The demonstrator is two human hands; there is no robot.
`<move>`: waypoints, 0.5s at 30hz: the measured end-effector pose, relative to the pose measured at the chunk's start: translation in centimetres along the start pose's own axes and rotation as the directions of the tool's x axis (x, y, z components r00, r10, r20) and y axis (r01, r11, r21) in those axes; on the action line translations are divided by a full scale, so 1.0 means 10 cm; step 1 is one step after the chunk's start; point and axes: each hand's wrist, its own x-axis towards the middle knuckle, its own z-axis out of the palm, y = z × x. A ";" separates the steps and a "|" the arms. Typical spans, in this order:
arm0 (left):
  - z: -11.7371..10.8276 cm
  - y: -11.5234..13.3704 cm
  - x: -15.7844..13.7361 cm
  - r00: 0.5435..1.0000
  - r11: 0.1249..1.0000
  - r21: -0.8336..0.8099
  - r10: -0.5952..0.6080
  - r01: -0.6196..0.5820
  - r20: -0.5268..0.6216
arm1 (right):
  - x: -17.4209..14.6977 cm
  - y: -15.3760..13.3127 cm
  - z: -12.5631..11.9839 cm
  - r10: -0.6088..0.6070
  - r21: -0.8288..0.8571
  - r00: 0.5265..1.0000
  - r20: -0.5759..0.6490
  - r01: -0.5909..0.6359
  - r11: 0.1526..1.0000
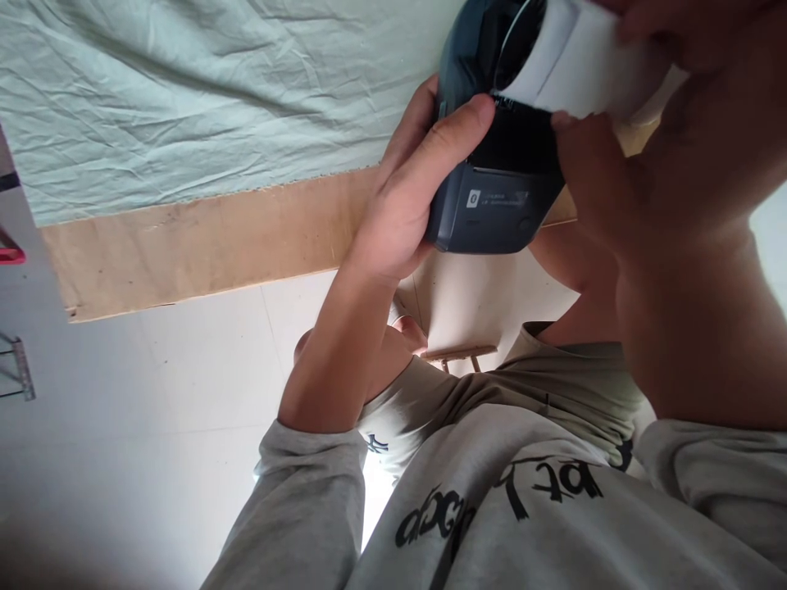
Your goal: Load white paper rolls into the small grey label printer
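Note:
My left hand (409, 188) grips a black portable label printer (501, 217) by its side, thumb lying across the front near the opening. A small white label with a Bluetooth sign shows on the printer's lower face. At the printer's upper opening is a white paper roll (575, 61), partly out of the frame. My right hand (652, 164) is closed around the roll's right side, with its thumb against the lower edge of the paper. Whether the roll sits inside the printer or just above it, I cannot tell. Part of the right hand is dark and blurred close to the camera.
A pale green cloth (215, 90) covers a wooden table, whose bare edge (215, 233) runs below it. Light floor tiles (202, 360) lie beneath. A small wooden stool (461, 354) shows between my legs. At the far left are a red item (11, 254) and a metal rack (21, 369).

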 end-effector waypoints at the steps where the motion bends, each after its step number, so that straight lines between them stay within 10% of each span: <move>1: 0.00 0.00 0.00 1.000 1.000 -0.005 0.001 -0.001 0.003 | 0.01 -0.03 -0.01 -0.062 -0.043 0.998 0.020 0.063 0.997; 10: 0.02 0.02 0.00 0.999 0.996 0.067 0.054 -0.054 0.007 | -0.15 -0.09 -0.03 -0.143 -0.092 0.988 -0.051 0.138 0.986; 15: -0.09 -0.03 -0.01 0.987 0.988 0.145 -0.021 0.044 -0.157 | -0.29 0.08 0.03 0.233 0.292 0.945 -0.228 -0.162 0.943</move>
